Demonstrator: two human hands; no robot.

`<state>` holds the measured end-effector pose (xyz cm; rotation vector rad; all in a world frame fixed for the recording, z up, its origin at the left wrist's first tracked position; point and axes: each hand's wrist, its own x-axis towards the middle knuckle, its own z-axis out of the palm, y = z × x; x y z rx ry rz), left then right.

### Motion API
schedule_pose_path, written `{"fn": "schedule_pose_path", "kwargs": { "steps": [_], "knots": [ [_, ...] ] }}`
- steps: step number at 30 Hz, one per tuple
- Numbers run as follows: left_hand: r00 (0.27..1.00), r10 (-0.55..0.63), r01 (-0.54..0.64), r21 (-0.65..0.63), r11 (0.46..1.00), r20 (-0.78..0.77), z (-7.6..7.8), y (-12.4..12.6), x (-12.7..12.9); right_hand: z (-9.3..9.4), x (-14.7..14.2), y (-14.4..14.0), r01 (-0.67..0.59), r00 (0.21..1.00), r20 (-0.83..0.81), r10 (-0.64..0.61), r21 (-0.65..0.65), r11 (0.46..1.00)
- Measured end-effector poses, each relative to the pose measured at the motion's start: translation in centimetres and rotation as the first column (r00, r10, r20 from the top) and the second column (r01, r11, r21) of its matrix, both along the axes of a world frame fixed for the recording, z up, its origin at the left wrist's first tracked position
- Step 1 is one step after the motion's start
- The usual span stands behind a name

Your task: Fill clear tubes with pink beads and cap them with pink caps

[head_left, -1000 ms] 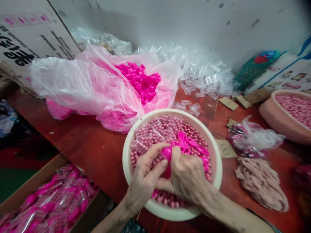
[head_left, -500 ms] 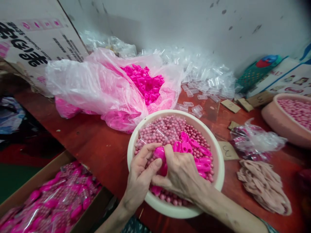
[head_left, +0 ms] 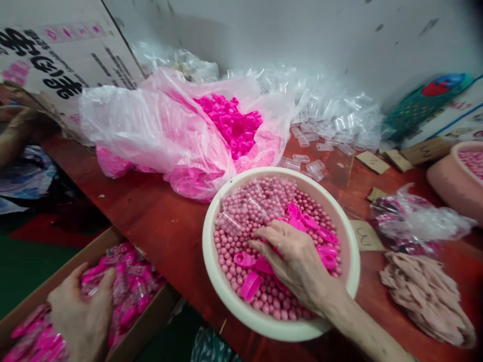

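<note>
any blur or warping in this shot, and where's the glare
Head view: left hand over the cardboard box is motion-smeared; right hand in the white bowl is sharper. Wide-lens bending stretches the edges and corners. Glare sits on the pink plastic bag; lighting is soft.

Red-brown table (head_left: 158, 226) runs diagonally across frame. On it: cream bowl (head_left: 226, 301) lower centre; pink plastic bag (head_left: 151, 130) upper left of bowl; clear tubes (head_left: 332, 125) upper right; numbered card slips (head_left: 365, 236) right; beige pile (head_left: 426, 296) lower right; pink basin (head_left: 449, 186) at right edge.
</note>
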<state>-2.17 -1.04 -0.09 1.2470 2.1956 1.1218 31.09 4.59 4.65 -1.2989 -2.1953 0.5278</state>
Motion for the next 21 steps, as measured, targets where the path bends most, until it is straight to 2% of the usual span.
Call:
{"fn": "schedule_pose_path", "kwargs": {
  "steps": [1,2,3,4,6,8,9,11,14,16,18,21],
  "knots": [
    [0.973,0.132,-0.129,0.029,0.991,-0.19,-0.2,0.0,0.3,0.1,-0.1,-0.2,-0.026,0.999,0.024,0.026,-0.012,1.0],
    [0.933,0.183,-0.166,0.08,0.983,-0.311,-0.1,0.2,1.2,0.1,-0.2,-0.4,-0.052,0.997,0.049,0.054,-0.031,0.998],
    [0.92,0.142,-0.104,0.121,0.987,-0.366,0.2,0.7,2.5,0.1,-0.2,-0.6,-0.076,0.994,0.073,0.08,-0.051,0.996],
    [0.915,0.07,0.006,0.187,0.982,-0.397,0.7,1.3,4.1,0.1,-0.2,-0.9,-0.088,0.991,0.092,0.094,-0.063,0.994],
    [0.865,-0.101,0.268,0.283,0.921,-0.492,1.8,3.1,7.4,0.0,-0.1,-1.5,-0.091,0.988,0.116,0.099,-0.074,0.993],
    [0.744,-0.3,0.51,0.219,0.832,-0.597,2.7,4.9,10.2,0.2,0.2,-1.9,-0.102,0.988,0.111,0.11,-0.077,0.992],
    [0.685,-0.377,0.593,0.176,0.786,-0.623,2.9,5.6,11.2,0.4,0.3,-2.0,-0.111,0.988,0.101,0.119,-0.078,0.991],
    [0.611,-0.474,0.685,0.124,0.718,-0.633,3.2,6.6,12.5,0.5,0.5,-2.1,-0.131,0.986,0.088,0.14,-0.096,0.987],
    [0.609,-0.507,0.713,0.141,0.687,-0.61,3.5,7.0,13.3,0.2,0.5,-1.8,-0.09,0.995,0.033,0.093,-0.084,0.992],
    [0.624,-0.511,0.72,0.179,0.671,-0.591,3.8,6.9,13.9,-0.2,0.6,-1.5,-0.018,0.998,-0.059,0.014,-0.068,0.998],
    [0.625,-0.546,0.744,0.215,0.632,-0.557,4.1,6.6,14.7,-0.4,0.8,-1.4,0.077,0.981,-0.17,-0.088,-0.07,0.995],
    [0.595,-0.696,0.799,0.208,0.564,-0.402,4.3,6.4,15.7,-0.3,1.3,-1.3,0.202,0.931,-0.291,-0.22,-0.091,0.975]
  ]
}}
